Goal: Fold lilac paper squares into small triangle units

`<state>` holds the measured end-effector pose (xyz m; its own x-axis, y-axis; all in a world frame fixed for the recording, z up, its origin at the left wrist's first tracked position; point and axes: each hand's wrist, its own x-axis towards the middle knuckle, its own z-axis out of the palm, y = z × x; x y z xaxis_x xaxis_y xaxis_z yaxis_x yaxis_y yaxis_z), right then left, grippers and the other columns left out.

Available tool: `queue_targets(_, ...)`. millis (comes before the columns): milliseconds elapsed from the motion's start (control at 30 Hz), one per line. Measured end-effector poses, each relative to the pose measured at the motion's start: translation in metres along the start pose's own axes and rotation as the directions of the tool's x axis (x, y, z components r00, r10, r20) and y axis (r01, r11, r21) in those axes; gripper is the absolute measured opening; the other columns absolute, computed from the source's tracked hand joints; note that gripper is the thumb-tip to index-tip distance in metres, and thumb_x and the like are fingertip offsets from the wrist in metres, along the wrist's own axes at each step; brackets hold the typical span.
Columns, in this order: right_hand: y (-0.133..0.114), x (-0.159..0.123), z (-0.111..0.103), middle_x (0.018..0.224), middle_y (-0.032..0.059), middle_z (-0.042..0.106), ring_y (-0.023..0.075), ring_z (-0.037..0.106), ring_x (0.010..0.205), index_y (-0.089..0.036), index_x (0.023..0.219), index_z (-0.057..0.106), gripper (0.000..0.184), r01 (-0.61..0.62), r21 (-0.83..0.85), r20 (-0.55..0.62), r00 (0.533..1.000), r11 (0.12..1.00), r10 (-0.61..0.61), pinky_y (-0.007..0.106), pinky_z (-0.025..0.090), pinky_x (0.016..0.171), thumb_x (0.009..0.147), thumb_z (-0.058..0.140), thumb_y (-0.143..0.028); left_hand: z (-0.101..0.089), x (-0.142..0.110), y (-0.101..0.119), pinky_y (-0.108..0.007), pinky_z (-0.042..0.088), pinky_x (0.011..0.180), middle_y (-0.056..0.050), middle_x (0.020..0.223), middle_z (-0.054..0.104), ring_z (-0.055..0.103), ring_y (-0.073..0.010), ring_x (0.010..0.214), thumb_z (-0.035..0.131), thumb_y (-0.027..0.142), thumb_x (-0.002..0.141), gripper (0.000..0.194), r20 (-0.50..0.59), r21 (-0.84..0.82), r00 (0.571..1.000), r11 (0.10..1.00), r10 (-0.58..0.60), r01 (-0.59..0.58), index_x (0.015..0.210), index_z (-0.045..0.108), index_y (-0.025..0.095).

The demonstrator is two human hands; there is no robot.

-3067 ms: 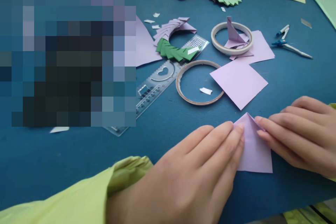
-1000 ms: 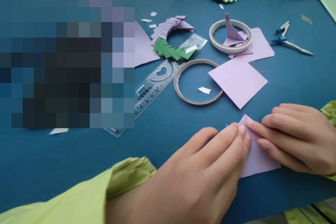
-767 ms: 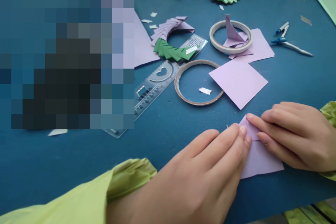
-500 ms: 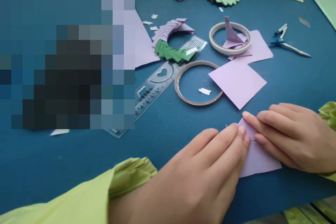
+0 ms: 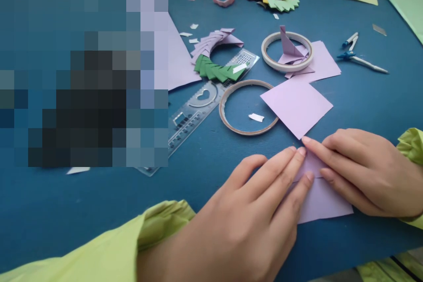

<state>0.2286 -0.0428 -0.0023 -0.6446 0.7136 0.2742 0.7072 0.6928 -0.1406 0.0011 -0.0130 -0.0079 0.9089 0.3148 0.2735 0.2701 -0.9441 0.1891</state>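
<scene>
A sheet of lilac paper lies on the table at the lower right, its upper part folded over with a crease across it. My left hand presses on its left side, index fingertip near the upper fold and thumb lower on the sheet. From the right, my right hand holds it down, with its index finger along the upper edge and thumb on the fold. The left part of the sheet is hidden under my left hand. Just above my fingertips lies a flat lilac square.
Two tape rolls lie beyond my hands, near a clear ruler. A curved chain of lilac and green folded pieces rests by the ruler. Compasses lie to the right. Colourful folded paper stands behind. Blurred blocks cover the left.
My left fingers have spread and slid slightly up the paper, the thumb now apart from the index finger. My right hand stays on the fold. The view has shifted a little.
</scene>
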Motion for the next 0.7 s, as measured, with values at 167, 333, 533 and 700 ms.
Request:
queue_targets(167, -0.0013, -0.0014, 0.0014, 0.088, 0.0135, 0.059, 0.0221, 0.053, 0.076, 0.003, 0.119, 0.054, 0.034, -0.043, 0.01, -0.061, 0.997, 0.999, 0.044, 0.036, 0.048, 0.062, 0.093, 0.045, -0.016, 0.0003, -0.0006, -0.0004, -0.047, 0.044, 0.092, -0.016, 0.137, 0.052, 0.048, -0.0332, 0.127, 0.034, 0.019, 0.096, 0.036, 0.019, -0.007, 1.0, 1.0, 0.005, -0.005, 0.12, 0.059, 0.011)
queue_targets(333, -0.0015, -0.0008, 0.0004, 0.081, 0.0126, 0.061, 0.0212, 0.052, 0.069, 0.001, 0.113, 0.058, 0.028, -0.024, -0.012, -0.048, 0.999, 1.0, 0.023, 0.037, 0.046, 0.058, 0.092, 0.048, -0.014, -0.0026, 0.0012, -0.0006, -0.046, 0.041, 0.092, -0.017, 0.139, 0.05, 0.046, -0.0327, 0.128, 0.036, 0.021, 0.096, 0.032, 0.025, -0.004, 1.0, 1.0, 0.008, -0.008, 0.114, 0.061, 0.012)
queue_targets(533, -0.0006, -0.0012, -0.0032, 0.069, 0.0054, 0.059, 0.0162, 0.046, 0.061, -0.003, 0.104, 0.059, 0.018, 0.075, -0.034, -0.027, 0.997, 0.997, -0.076, 0.033, 0.04, 0.052, 0.093, 0.048, -0.014, -0.0001, 0.001, 0.0001, -0.045, 0.041, 0.094, -0.017, 0.133, 0.056, 0.047, -0.0315, 0.128, 0.036, 0.016, 0.096, 0.033, -0.018, -0.001, 1.0, 1.0, 0.022, -0.022, 0.119, 0.059, 0.008)
queue_targets(700, 0.0015, -0.0012, -0.0056, 0.067, 0.0033, 0.056, 0.0148, 0.044, 0.06, -0.002, 0.101, 0.059, 0.017, 0.079, -0.026, 0.006, 0.997, 0.997, -0.079, 0.032, 0.039, 0.052, 0.094, 0.05, -0.014, 0.0007, 0.0001, 0.0005, -0.045, 0.042, 0.096, -0.016, 0.129, 0.059, 0.052, -0.0307, 0.122, 0.041, 0.015, 0.096, 0.031, -0.106, -0.082, 0.993, 0.996, -0.049, 0.04, 0.118, 0.059, 0.006)
